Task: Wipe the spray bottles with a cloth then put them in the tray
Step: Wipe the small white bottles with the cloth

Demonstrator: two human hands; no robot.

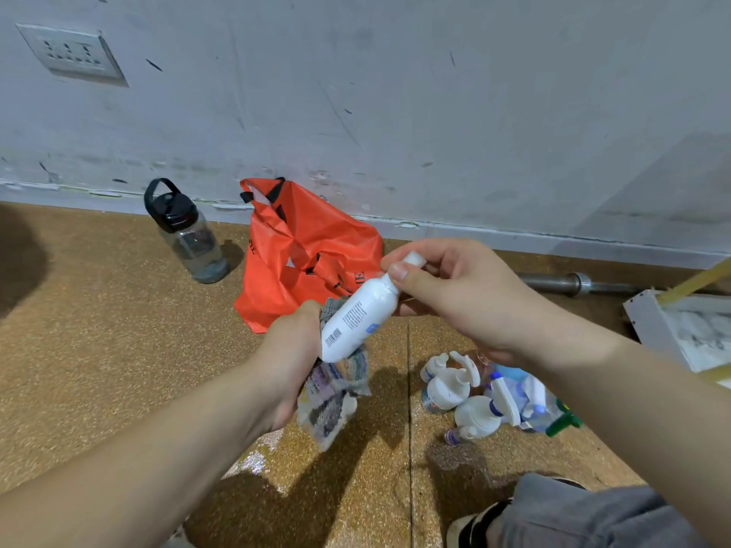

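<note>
Wiping the white bottle (356, 315) at frame centre, both hands on it.
Left hand (292, 350) curls the cloth (331, 397) round the base, right hand (466, 298) pinches the cap; the long axis climbs lower left to upper right, so the cloth should stroke upward.

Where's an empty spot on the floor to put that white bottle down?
Bare floor lies left of the orange bag, in front of the water bottle. Another patch sits between the cloth and the bottle pile. Around that pile it is crowded.
</note>
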